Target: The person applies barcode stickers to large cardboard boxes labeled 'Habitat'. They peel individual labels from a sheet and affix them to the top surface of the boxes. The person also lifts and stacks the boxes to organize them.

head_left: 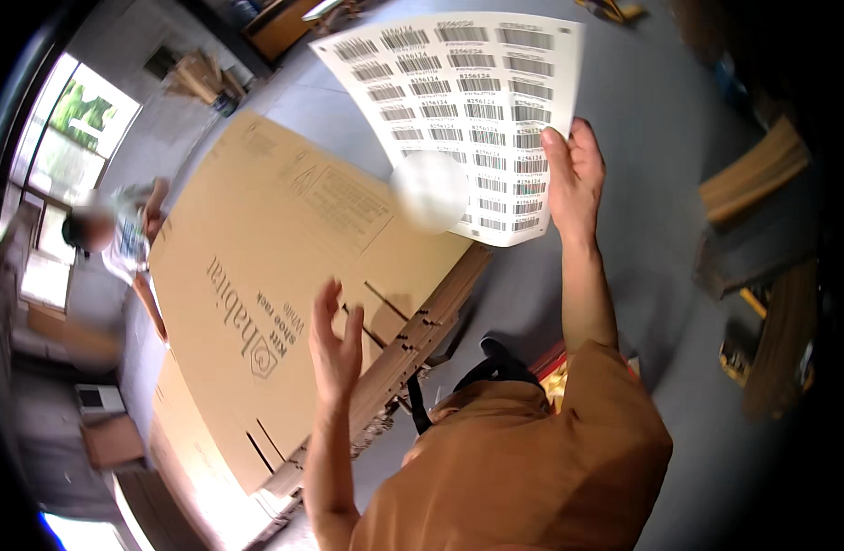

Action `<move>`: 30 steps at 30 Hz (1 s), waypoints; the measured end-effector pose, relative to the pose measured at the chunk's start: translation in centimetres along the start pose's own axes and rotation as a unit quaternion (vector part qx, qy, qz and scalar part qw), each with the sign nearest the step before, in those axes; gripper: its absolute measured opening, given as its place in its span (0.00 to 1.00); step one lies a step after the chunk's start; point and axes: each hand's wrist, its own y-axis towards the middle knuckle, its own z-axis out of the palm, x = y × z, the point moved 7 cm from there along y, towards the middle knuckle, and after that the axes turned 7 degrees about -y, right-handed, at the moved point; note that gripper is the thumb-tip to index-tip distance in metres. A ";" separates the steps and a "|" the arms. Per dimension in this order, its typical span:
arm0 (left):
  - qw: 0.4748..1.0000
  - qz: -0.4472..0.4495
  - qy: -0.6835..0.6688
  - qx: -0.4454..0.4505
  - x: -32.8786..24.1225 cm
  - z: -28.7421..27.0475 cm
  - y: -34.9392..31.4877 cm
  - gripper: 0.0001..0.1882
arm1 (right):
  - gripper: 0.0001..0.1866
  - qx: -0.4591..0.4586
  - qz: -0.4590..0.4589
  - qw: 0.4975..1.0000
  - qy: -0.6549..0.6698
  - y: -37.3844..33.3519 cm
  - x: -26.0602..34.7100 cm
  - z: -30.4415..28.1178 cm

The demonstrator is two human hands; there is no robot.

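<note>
My right hand (578, 179) pinches the right edge of a white sheet of barcode labels (482, 106), thumb on its front. The sheet is raised and slightly curved, with rows of black barcodes; a pale blurred round patch hides its lower left part. My left hand (335, 344) hovers over a stack of flat brown cardboard sheets (247, 220), fingers apart and nothing in them. Dark print and several narrow slots mark the top cardboard.
Across the stack, at the left, another person (128, 234) leans by its far edge. Bundled brown cardboard (757, 170) lies at the right. A brown box (112, 441) sits at the lower left. Windows (78, 119) and a grey floor (661, 230) surround the stack.
</note>
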 end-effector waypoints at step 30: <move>0.962 0.053 0.264 -0.049 6.2 -8.4 -10.5 0.07 | 0.05 0.635 -0.290 0.697 -0.166 -20.6 -3.4 23.6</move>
